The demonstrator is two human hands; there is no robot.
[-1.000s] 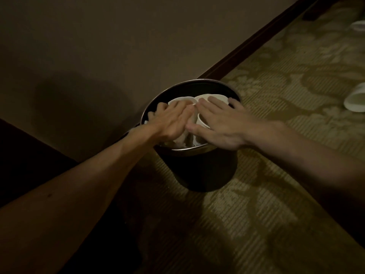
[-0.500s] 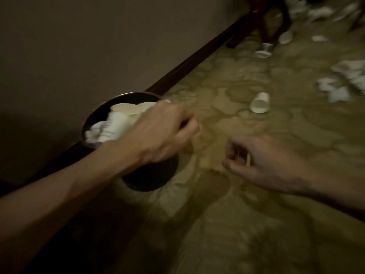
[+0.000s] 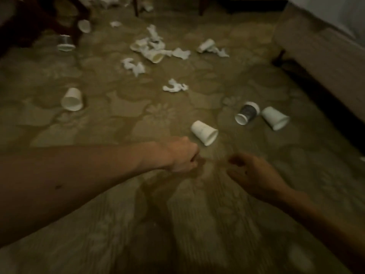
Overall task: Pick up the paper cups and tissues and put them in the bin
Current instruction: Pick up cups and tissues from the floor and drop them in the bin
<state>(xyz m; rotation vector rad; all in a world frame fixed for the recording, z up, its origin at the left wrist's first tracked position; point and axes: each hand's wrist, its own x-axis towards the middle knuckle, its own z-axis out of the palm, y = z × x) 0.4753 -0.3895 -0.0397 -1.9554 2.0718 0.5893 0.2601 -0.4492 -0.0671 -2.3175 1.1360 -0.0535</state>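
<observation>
Grip, left: I find the left hand (image 3: 183,155) over the carpet (image 3: 118,125), fingers curled in to the palm, with nothing visible in them.
Grip, right: the right hand (image 3: 254,173) hangs beside it and apart from it, fingers loosely bent, holding nothing.
Closest item: the nearest cup (image 3: 204,132), white, lies on its side just beyond the left hand's knuckles, untouched.
Right group: a dark cup (image 3: 246,115) and a white cup (image 3: 275,120) lie tipped over just beside each other, near the furniture base (image 3: 325,52).
Left side: the left cup (image 3: 72,99) lies alone, well apart from the rest.
Tissues: a crumpled tissue (image 3: 174,87) lies mid-floor, with a second tissue (image 3: 134,66) beyond it. Farther back is a heap of tissues and cups (image 3: 154,48), and a cup with tissue (image 3: 209,46) lies to the heap's right.
Open room: I note a broad stretch of patterned carpet between the left cup and the nearest cup, and more under both forearms.
Right edge: the furniture base runs diagonally, with a dark gap beneath it.
Far edge: dark chair legs (image 3: 136,6) stand among the farthest litter, with a far cup (image 3: 65,43) near them. Detail there is blurred.
</observation>
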